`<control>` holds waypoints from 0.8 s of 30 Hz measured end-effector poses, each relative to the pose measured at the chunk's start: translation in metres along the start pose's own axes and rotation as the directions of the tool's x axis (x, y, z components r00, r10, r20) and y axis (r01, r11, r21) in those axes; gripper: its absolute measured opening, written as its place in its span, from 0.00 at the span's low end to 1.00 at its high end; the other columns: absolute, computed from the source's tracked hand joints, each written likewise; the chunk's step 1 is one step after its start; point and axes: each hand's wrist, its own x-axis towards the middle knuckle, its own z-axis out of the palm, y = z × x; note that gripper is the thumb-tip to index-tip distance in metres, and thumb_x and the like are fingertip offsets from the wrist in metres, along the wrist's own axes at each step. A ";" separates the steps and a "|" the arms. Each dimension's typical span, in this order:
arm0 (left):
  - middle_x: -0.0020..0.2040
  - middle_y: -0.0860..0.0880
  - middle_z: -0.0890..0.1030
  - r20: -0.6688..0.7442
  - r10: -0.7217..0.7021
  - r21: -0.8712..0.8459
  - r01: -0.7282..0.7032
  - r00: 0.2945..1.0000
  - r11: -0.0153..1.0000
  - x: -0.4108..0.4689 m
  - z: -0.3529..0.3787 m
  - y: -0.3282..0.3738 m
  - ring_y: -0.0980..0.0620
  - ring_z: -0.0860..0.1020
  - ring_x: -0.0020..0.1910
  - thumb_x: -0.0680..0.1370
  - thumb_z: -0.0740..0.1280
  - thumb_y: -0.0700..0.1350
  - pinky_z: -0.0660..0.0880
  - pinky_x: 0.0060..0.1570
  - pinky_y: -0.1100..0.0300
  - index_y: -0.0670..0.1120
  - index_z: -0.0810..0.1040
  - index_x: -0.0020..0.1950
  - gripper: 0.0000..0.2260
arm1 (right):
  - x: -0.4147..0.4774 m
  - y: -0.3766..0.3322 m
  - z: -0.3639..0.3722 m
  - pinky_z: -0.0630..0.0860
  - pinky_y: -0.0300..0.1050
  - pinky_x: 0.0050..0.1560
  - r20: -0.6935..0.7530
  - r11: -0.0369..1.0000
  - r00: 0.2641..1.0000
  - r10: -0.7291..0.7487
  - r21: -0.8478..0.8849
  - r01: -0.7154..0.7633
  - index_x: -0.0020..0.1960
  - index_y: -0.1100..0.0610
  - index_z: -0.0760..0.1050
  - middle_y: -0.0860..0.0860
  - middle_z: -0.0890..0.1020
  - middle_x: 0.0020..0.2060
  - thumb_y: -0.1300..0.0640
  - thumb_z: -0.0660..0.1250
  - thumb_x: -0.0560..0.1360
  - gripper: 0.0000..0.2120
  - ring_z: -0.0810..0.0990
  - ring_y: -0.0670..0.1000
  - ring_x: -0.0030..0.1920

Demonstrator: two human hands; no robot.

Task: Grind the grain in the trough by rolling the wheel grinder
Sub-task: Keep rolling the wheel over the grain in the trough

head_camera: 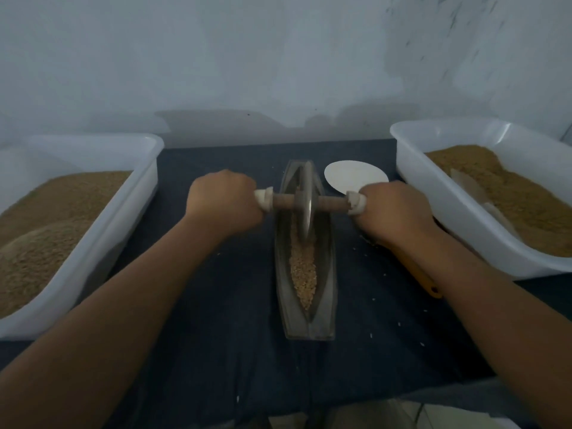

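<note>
Both bare forearms reach forward from the lower corners of the view and angle inward toward each other. The left grip [224, 201] is a closed fist, back of the hand up, its fingers curled round the left handle end of the wheel grinder [306, 209]. The right grip [397, 212] mirrors it, wrapped round the right handle end. Both wrists run nearly straight on from the forearms. The two grips are well apart, the left sitting slightly higher in the view.

Two hands [224, 201] [397, 213] are gripping one wheel grinder [306, 205] over one trough [281, 274]; two tubs [145, 187] [433, 205] are flanking it, one plate [353, 176] beside.
</note>
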 end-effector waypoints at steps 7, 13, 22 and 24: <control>0.32 0.54 0.73 0.008 -0.011 -0.032 0.011 1.000 0.999 -0.012 0.000 -0.001 0.48 0.74 0.32 0.74 0.67 0.59 0.70 0.34 0.57 0.52 0.71 0.34 0.15 | 0.000 -0.003 -0.011 0.78 0.49 0.44 0.085 0.998 0.995 -0.051 0.029 0.049 0.36 0.49 0.73 0.43 0.76 0.37 0.44 0.64 0.78 0.14 0.79 0.50 0.40; 0.25 0.58 0.62 -0.180 0.109 0.043 -0.103 0.978 0.994 -0.085 -0.003 -0.008 0.57 0.61 0.21 0.70 0.72 0.60 0.54 0.27 0.66 0.56 0.58 0.31 0.23 | -0.063 0.012 -0.015 0.69 0.43 0.27 0.041 0.968 0.973 -0.227 0.124 0.220 0.44 0.27 0.73 0.40 0.73 0.24 0.34 0.58 0.63 0.10 0.72 0.40 0.27; 0.35 0.52 0.75 -0.028 -0.025 -0.031 0.025 0.999 0.999 0.019 -0.004 0.003 0.44 0.77 0.36 0.74 0.65 0.65 0.72 0.37 0.55 0.50 0.71 0.35 0.19 | 0.023 -0.004 -0.001 0.72 0.47 0.40 -0.025 1.000 1.000 0.004 -0.009 -0.004 0.37 0.47 0.72 0.48 0.79 0.39 0.40 0.63 0.80 0.16 0.76 0.51 0.38; 0.36 0.51 0.77 -0.002 -0.005 -0.035 0.005 1.000 0.999 0.013 -0.005 0.001 0.44 0.79 0.37 0.74 0.65 0.63 0.73 0.37 0.55 0.51 0.71 0.35 0.17 | 0.017 -0.005 -0.010 0.68 0.45 0.37 0.051 1.000 0.999 -0.010 -0.008 0.011 0.36 0.46 0.68 0.45 0.76 0.36 0.41 0.62 0.81 0.17 0.72 0.48 0.35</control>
